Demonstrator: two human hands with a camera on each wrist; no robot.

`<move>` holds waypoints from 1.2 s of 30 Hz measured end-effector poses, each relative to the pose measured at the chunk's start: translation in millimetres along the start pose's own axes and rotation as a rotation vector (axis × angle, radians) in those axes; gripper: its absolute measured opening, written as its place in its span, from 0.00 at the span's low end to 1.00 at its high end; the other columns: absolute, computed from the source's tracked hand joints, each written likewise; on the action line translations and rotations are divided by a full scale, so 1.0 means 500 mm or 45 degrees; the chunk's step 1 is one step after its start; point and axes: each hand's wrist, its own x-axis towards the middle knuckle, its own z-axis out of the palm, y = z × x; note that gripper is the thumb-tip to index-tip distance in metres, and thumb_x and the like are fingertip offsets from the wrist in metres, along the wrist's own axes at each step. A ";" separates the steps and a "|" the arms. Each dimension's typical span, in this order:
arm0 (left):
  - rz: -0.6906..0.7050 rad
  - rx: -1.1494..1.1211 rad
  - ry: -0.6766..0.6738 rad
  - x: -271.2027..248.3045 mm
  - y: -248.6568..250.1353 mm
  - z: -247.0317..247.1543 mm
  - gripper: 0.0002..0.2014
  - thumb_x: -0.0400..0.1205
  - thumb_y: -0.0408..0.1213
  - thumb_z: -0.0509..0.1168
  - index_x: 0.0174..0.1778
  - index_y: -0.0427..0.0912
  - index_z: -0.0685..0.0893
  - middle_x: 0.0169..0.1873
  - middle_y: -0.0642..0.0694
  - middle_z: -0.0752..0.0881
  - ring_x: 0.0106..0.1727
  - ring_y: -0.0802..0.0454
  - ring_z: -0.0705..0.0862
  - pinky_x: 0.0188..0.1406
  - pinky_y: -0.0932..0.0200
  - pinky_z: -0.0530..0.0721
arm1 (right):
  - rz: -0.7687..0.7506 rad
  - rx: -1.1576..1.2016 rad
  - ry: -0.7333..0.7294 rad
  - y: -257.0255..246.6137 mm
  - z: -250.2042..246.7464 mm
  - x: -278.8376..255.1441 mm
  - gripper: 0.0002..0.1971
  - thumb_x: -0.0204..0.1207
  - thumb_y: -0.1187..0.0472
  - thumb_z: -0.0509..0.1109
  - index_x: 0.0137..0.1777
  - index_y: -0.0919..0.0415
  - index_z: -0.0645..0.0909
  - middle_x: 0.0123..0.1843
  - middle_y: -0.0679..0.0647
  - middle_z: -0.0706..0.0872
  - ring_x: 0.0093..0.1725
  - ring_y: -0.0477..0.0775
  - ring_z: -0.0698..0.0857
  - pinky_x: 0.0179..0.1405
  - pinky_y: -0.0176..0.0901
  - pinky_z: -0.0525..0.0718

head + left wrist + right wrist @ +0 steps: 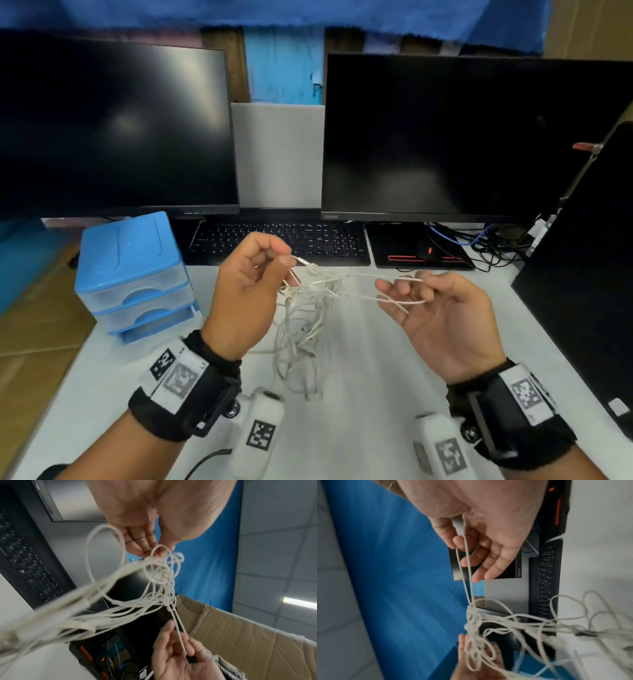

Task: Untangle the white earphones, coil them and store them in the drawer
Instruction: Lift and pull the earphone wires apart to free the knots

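Both hands up — left hand (248,289) pinches the tangled white earphones (313,291), right hand (442,315) clamps a pulled loop above the worktop (359,394).

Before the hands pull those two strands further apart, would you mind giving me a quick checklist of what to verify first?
1. Left hand pinches the cord near the knot: ok.
2. Right hand holds a doubled strand running to the knot: ok.
3. Knot in the white earphones loosened: not ok, loops are still bunched between the hands.
4. Slack cord free to follow: ok, the rest hangs down to the desk with nothing lying on it.
5. Earbud and plug ends located: cannot tell, blurred in the pile.
6. Blue drawer unit open to receive the coil: not ok, every drawer looks shut.
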 end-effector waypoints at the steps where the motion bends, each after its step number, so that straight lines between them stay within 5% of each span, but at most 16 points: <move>1: 0.007 -0.006 -0.047 -0.002 0.002 0.002 0.08 0.83 0.21 0.63 0.45 0.38 0.80 0.36 0.40 0.84 0.34 0.52 0.85 0.41 0.60 0.83 | -0.009 0.047 -0.013 -0.011 0.006 -0.004 0.13 0.68 0.62 0.60 0.23 0.58 0.68 0.26 0.56 0.74 0.38 0.60 0.87 0.47 0.52 0.87; 3: 0.004 -0.049 -0.124 -0.006 0.006 0.006 0.08 0.83 0.20 0.63 0.45 0.37 0.81 0.38 0.35 0.85 0.39 0.52 0.88 0.45 0.62 0.84 | -0.013 -0.047 -0.115 -0.029 0.015 -0.013 0.10 0.70 0.62 0.61 0.29 0.59 0.68 0.22 0.52 0.67 0.22 0.53 0.75 0.33 0.45 0.84; 5: -0.011 -0.109 -0.202 -0.013 0.010 0.010 0.08 0.82 0.20 0.64 0.45 0.37 0.82 0.38 0.37 0.86 0.40 0.52 0.88 0.44 0.63 0.84 | -0.031 -0.477 -0.193 -0.035 0.022 -0.023 0.05 0.74 0.62 0.68 0.41 0.63 0.77 0.21 0.52 0.65 0.17 0.50 0.64 0.25 0.43 0.77; 8: -0.010 -0.089 -0.312 -0.029 0.005 0.019 0.04 0.80 0.28 0.68 0.44 0.42 0.85 0.36 0.47 0.86 0.35 0.53 0.83 0.38 0.60 0.81 | -0.039 -0.973 -0.321 -0.020 0.033 -0.041 0.20 0.72 0.55 0.80 0.64 0.50 0.84 0.23 0.54 0.70 0.19 0.48 0.67 0.22 0.39 0.74; 12: -0.009 -0.072 -0.374 -0.041 -0.001 0.029 0.05 0.75 0.39 0.73 0.45 0.47 0.89 0.37 0.46 0.89 0.37 0.49 0.86 0.43 0.55 0.85 | -0.108 -1.195 -0.427 0.028 0.042 -0.045 0.14 0.69 0.48 0.79 0.53 0.52 0.90 0.25 0.58 0.77 0.26 0.52 0.71 0.26 0.41 0.71; 16: -0.063 -0.111 -0.361 -0.036 0.003 0.027 0.04 0.74 0.34 0.74 0.43 0.46 0.90 0.36 0.46 0.88 0.31 0.51 0.84 0.36 0.55 0.82 | -0.180 -1.208 -0.377 0.039 0.033 -0.037 0.04 0.73 0.61 0.80 0.40 0.60 0.90 0.31 0.71 0.80 0.31 0.58 0.70 0.32 0.51 0.68; 23: -0.148 -0.019 -0.408 -0.035 -0.004 0.023 0.07 0.74 0.39 0.77 0.47 0.46 0.92 0.31 0.38 0.83 0.29 0.42 0.75 0.32 0.56 0.77 | -0.337 -1.125 -0.210 0.022 0.018 -0.021 0.02 0.72 0.67 0.79 0.43 0.62 0.92 0.40 0.54 0.93 0.41 0.52 0.90 0.46 0.40 0.86; 29: -0.152 0.133 -0.417 -0.040 0.000 0.030 0.10 0.69 0.38 0.77 0.43 0.38 0.93 0.26 0.56 0.85 0.25 0.63 0.75 0.28 0.73 0.72 | -0.410 -1.157 -0.208 0.028 0.024 -0.025 0.04 0.76 0.68 0.75 0.42 0.61 0.90 0.41 0.55 0.92 0.44 0.54 0.89 0.50 0.49 0.86; 32: -0.133 0.226 -0.368 -0.037 -0.010 0.024 0.09 0.68 0.45 0.77 0.42 0.47 0.94 0.22 0.57 0.77 0.25 0.58 0.70 0.26 0.66 0.71 | -0.462 -1.162 -0.273 0.029 0.025 -0.029 0.03 0.77 0.67 0.75 0.44 0.60 0.90 0.42 0.55 0.92 0.46 0.59 0.89 0.51 0.58 0.85; 35: -0.222 0.179 -0.333 -0.035 -0.004 0.022 0.08 0.70 0.44 0.76 0.43 0.47 0.94 0.29 0.46 0.88 0.29 0.43 0.81 0.32 0.56 0.84 | -0.494 -1.338 -0.422 0.026 0.024 -0.034 0.04 0.77 0.67 0.76 0.46 0.58 0.90 0.41 0.50 0.92 0.41 0.52 0.88 0.43 0.44 0.84; 36: -0.264 0.141 -0.321 -0.033 -0.003 0.022 0.07 0.73 0.41 0.75 0.44 0.46 0.93 0.32 0.46 0.91 0.32 0.46 0.85 0.37 0.58 0.85 | -0.499 -1.400 -0.434 0.022 0.022 -0.034 0.04 0.76 0.67 0.76 0.45 0.58 0.91 0.40 0.49 0.91 0.39 0.50 0.87 0.42 0.42 0.84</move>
